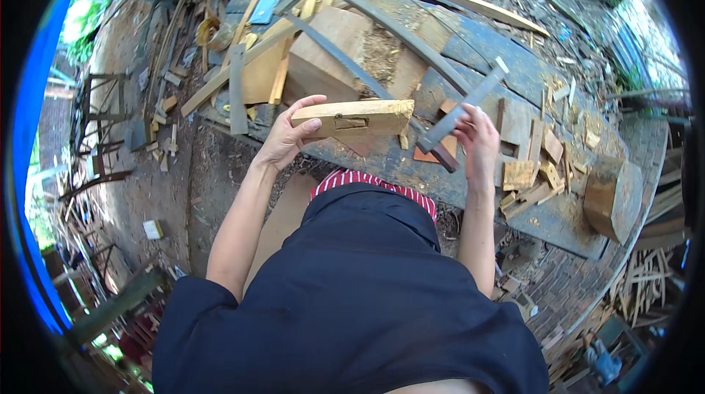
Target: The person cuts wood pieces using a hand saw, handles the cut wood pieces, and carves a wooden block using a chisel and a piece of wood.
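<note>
My left hand point(283, 132) is closed around the left end of a pale wooden block point(378, 116), thumb in front and fingers behind. A small rectangular slot is cut in the block's near face, and its right end looks rough. My right hand point(479, 141) grips the end arm of a large wooden frame saw point(481, 91). The saw stretches to the far left across the workbench, with a long grey centre beam, a thin cord on the far side and a blade on the near side. Part of the blade passes behind the block.
A battered workbench point(470, 49) carries sawdust, a big wooden block point(323, 56) under the saw, and boards at the left. Several offcuts point(519, 174) lie right of my right hand, beside a chunky angular block point(613, 199) near the bench edge. Wood scraps litter the ground.
</note>
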Motion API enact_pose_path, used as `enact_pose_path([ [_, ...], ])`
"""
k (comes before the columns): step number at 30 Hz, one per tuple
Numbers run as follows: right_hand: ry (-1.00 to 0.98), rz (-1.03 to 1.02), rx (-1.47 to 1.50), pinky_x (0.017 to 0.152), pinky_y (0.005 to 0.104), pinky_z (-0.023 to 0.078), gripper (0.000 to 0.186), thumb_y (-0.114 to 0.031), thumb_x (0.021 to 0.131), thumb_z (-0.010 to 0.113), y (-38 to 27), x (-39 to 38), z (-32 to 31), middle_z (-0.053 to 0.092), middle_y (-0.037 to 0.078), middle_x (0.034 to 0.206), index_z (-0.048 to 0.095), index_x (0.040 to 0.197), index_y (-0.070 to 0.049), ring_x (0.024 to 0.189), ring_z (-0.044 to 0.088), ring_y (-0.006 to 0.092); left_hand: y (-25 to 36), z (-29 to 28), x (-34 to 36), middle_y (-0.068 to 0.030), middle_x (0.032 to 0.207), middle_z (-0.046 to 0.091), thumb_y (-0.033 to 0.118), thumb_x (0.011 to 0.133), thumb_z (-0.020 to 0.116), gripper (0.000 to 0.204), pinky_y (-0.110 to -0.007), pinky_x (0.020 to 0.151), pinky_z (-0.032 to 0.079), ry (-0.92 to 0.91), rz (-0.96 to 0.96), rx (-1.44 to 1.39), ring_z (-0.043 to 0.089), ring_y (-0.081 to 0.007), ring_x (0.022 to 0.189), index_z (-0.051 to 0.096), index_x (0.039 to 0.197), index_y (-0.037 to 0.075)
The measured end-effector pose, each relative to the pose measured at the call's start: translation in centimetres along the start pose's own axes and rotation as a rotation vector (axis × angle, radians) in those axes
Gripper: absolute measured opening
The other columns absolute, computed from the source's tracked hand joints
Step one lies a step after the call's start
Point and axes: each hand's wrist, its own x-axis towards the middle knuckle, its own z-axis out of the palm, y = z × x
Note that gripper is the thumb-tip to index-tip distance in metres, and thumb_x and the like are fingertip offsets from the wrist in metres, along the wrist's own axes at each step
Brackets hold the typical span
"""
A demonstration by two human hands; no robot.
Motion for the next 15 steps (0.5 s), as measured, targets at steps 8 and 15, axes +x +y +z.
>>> enact_pose_path([
  [8, -0.246, 0.138, -0.215, 0.065, 0.0279, 0.055, 0.048, -0.039, 0.097, 0.045, -0.3, -1.1, 3.2, 0.060, 0.011, 0.093, 0.055, 0.119, 0.002, 0.080, 0.062, 0.0164, -0.3, -2.3, -0.8, -0.0070, 0.128, 0.055, -0.006, 0.074, 0.070, 0.053, -0.029, 0.097, 0.046, 0.008, 0.136, -0.046, 0.054, -0.0156, 0.114, 0.056, 0.123, 0.007],
  [15, -0.474, 0.149, -0.192, 0.082, 0.0289, 0.051, 0.045, -0.031, 0.093, 0.056, -0.4, -1.8, 7.9, 0.060, 0.012, 0.110, 0.051, 0.127, -0.003, 0.097, 0.061, 0.0173, 2.6, 0.1, 0.3, -0.0096, 0.134, 0.050, 0.005, 0.067, 0.078, 0.062, -0.032, 0.105, 0.038, -0.245, 0.172, 0.305, 0.048, -0.0185, 0.122, 0.056, 0.125, 0.007],
])
